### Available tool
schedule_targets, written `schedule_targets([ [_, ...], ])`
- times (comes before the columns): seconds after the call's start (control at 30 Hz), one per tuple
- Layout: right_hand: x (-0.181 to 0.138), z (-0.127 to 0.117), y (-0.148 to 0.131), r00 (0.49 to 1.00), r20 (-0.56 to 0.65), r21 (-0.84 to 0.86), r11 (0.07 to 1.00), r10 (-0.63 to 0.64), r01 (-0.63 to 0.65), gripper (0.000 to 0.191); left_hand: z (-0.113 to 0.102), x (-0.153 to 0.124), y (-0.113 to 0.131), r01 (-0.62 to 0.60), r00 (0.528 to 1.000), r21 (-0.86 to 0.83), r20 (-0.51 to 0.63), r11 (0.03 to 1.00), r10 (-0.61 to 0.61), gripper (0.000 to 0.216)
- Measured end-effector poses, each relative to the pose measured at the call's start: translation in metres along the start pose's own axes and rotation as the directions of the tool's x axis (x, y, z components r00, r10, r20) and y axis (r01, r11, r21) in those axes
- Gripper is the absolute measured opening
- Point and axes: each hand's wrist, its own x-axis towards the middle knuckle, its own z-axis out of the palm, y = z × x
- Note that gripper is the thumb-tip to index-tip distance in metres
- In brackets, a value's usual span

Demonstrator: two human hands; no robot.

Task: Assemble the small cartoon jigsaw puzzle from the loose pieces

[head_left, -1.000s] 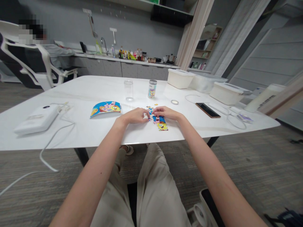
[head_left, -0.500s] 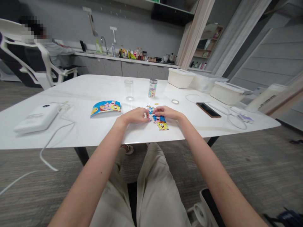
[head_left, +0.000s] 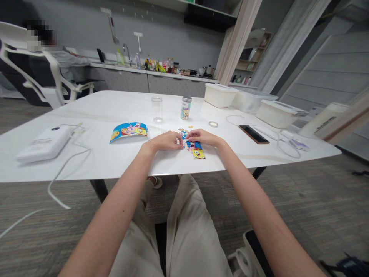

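Note:
Over a small patch of jigsaw puzzle pieces on the white table, both my hands are close together. My left hand rests at the left side of the pieces, its fingers curled toward the thumb; whatever lies between them is too small to make out. From the right, my right hand reaches in with bent fingers pressed together at the pieces' edge, their tips partly hiding what they touch. Below its fingers lies a joined puzzle section showing a yellow cartoon face and blue parts. Left of my hands stands a curved picture sheet with matching cartoon figures.
Behind the pieces stand a clear jar and a printed canister. A ring-shaped lid, a phone and cables lie to the right, with storage boxes behind. A white device is at left. A person sits beyond.
Almost nothing differs. Both hands keep their place over the puzzle pieces, with at most a slight shift of the left fingers.

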Motion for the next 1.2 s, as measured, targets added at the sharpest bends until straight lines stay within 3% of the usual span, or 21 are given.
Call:
schedule_targets([
  [0.53,0.001,-0.001,0.002,1.0,0.002,-0.002,1.0,-0.01,0.01,0.026,0.0,-0.001,0.001,0.025,1.0,0.005,-0.003,1.0,-0.025,0.029],
  [1.2,-0.001,0.0,-0.002,1.0,-0.003,-0.037,0.999,-0.023,0.023,0.025,0.008,0.005,-0.001,-0.043,0.997,0.057,-0.053,0.997,0.046,0.03],
])
